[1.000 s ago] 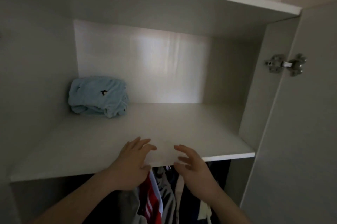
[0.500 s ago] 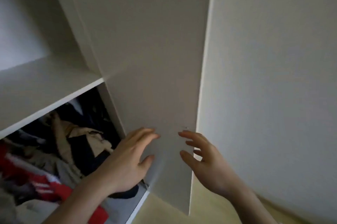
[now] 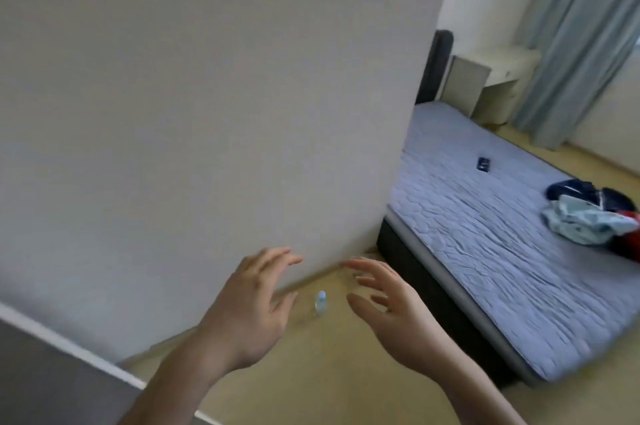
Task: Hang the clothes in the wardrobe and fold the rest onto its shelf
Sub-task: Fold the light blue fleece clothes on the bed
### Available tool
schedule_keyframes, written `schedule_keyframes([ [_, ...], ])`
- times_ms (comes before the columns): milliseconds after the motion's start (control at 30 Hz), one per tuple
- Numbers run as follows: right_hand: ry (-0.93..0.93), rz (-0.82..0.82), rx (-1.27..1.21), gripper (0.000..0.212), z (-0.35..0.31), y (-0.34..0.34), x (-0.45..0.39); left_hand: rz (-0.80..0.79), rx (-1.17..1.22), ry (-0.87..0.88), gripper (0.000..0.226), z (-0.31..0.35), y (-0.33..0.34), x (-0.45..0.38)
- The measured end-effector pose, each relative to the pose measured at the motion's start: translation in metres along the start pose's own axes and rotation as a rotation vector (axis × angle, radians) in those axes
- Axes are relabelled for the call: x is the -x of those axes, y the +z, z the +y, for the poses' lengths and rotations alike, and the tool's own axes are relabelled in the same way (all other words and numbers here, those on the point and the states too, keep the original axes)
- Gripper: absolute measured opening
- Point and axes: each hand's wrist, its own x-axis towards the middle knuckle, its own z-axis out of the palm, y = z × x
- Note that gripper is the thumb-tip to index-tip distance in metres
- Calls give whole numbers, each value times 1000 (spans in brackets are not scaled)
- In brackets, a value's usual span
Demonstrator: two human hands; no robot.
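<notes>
Well apart from both released, empty hands (image 3: 249, 313) (image 3: 394, 313), the clothes (image 3: 588, 216) lie heaped on the bed (image 3: 485, 251).

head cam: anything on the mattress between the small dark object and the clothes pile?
No. In the head view, the quilted mattress is bare between the small dark object and the clothes pile.
</notes>
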Motion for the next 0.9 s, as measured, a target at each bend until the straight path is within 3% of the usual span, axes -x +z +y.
schedule_keyframes([
  [167, 83, 214, -53, 40, 53, -97, 40, -87, 18, 202, 47, 98, 57, -66],
  [467, 219, 404, -87, 35, 157, -292, 99, -191, 83, 389, 47, 269, 185, -160],
  [900, 311, 500, -15, 37, 262, -466, 81, -372, 60, 506, 46, 398, 314, -320],
])
